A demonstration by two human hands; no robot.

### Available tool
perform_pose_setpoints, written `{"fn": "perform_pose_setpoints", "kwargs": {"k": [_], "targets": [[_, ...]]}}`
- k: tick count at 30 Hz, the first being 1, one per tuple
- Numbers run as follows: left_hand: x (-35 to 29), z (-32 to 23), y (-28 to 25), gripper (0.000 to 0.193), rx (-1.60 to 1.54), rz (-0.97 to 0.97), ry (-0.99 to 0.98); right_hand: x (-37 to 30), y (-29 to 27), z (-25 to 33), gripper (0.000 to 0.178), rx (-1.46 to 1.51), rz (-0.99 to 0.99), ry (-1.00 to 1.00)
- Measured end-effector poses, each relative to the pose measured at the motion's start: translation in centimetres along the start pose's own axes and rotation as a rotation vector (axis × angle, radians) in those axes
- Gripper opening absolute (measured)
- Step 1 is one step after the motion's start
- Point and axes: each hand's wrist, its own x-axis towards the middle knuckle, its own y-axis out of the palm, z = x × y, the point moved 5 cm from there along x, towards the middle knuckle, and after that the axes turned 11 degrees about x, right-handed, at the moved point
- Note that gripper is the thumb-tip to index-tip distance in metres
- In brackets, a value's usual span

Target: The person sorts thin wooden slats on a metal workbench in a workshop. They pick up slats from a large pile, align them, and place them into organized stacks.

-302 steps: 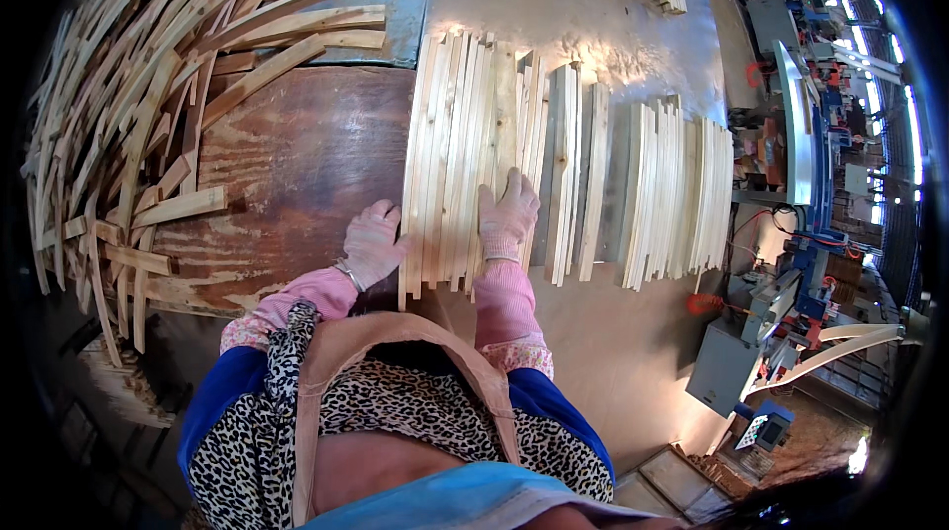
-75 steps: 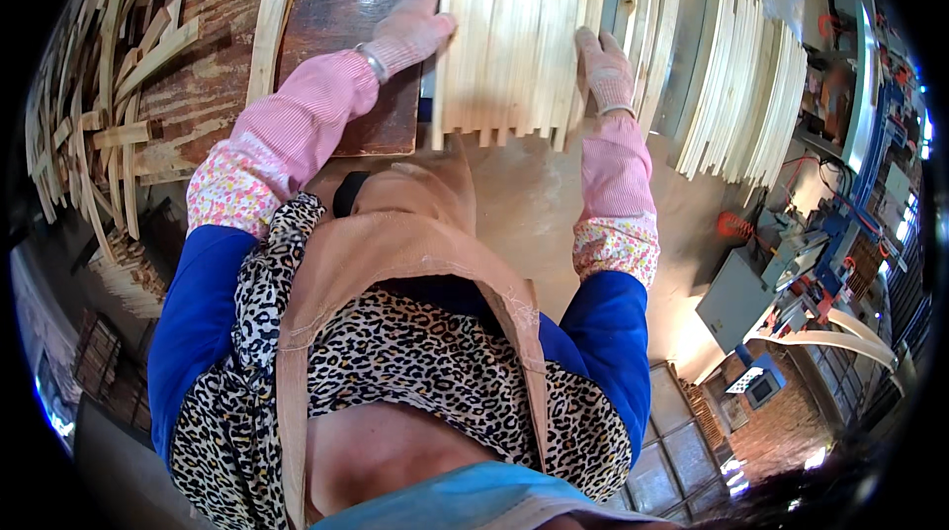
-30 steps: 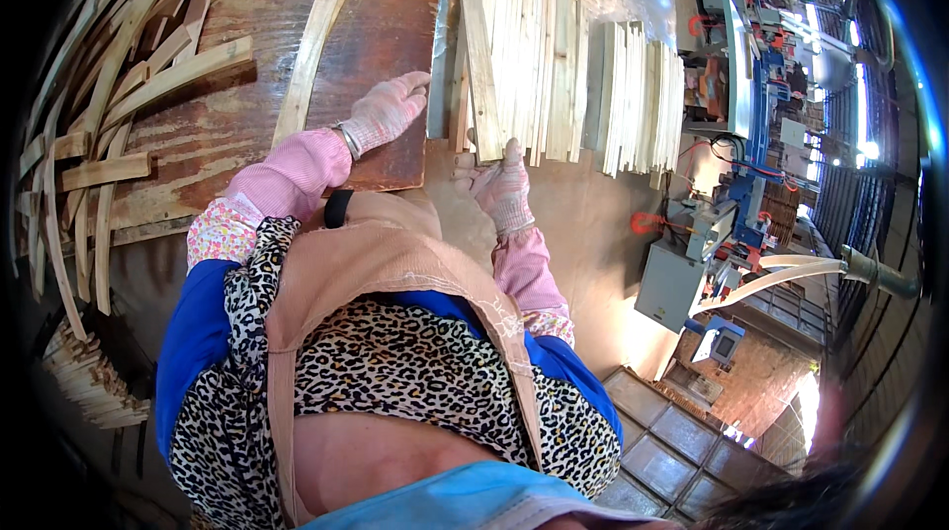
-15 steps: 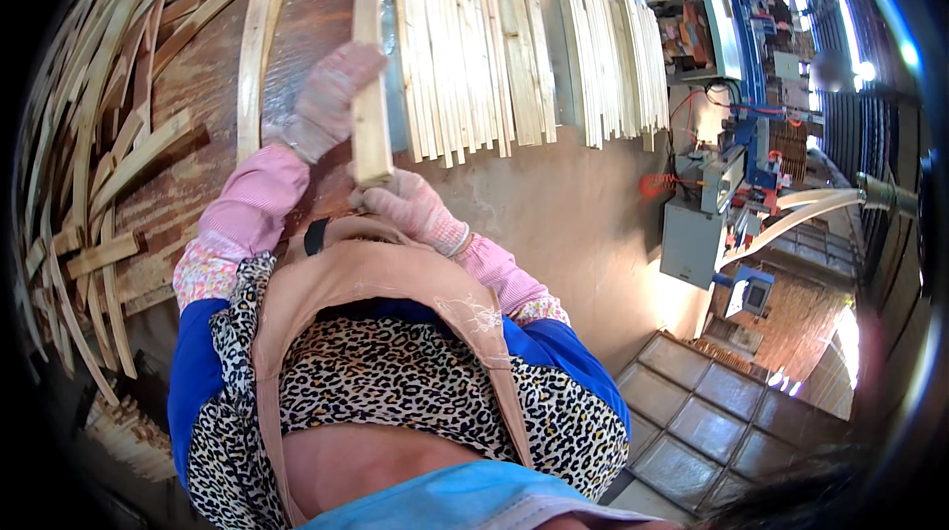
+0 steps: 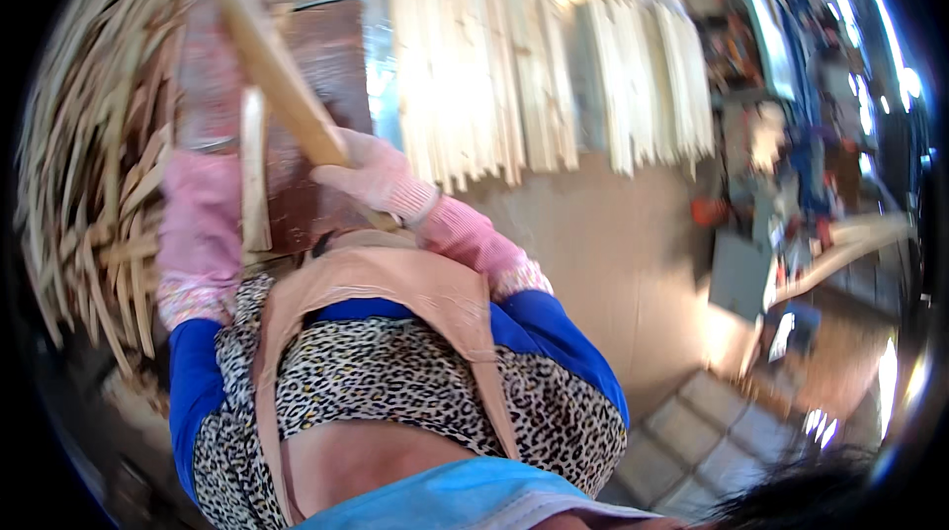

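Note:
A long pale wooden strip [image 5: 282, 80] is raised aslant, its far end toward the upper left. My right hand [image 5: 374, 174], in a whitish-pink work glove, is closed around its near end, thumb at the side. My left hand [image 5: 208, 70], gloved too, reaches forward beside the strip's farther part. Motion smears its fingers, and the strip partly covers them, so their grip cannot be made out. Under the raised strip, another wooden strip [image 5: 254, 174] lies on the reddish-brown board [image 5: 306, 196], close to my left forearm.
Many loose wooden strips [image 5: 89, 134] are heaped at the left. Right of my hands, a row of pale strips [image 5: 455, 75] lies side by side, with a second row [image 5: 647, 85] beyond. Machinery with a grey box [image 5: 739, 271] stands at the right, above a tiled floor [image 5: 682, 431].
The held strip has swung from nearly straight ahead to aslant, its far end going left. My left hand has moved left and forward; my right hand stays at the near end. The head view has shifted.

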Motion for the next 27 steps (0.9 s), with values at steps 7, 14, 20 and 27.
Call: {"fn": "perform_pose_setpoints", "kwargs": {"k": [7, 14, 20, 27], "targets": [[-15.5, 10.2, -5.7, 0.081, 1.67, -0.322, -0.573, -2.8, -8.2, -10.1, 0.053, 0.259, -0.289, 0.197], [-27.5, 14.1, -8.7, 0.081, 1.8, -0.458, -0.899, -3.6, -10.4, -10.6, 0.045, 0.236, -0.202, 0.263], [-25.3, 12.7, -6.8, 0.068, 1.415, -0.455, -0.869, -2.3, -12.4, -12.1, 0.035, 0.356, -0.302, 0.234], [-17.3, 13.9, 0.0, 0.061, 0.85, -0.19, -0.619, -2.6, -16.7, -11.3, 0.022, 0.493, -0.542, 0.161]]}}
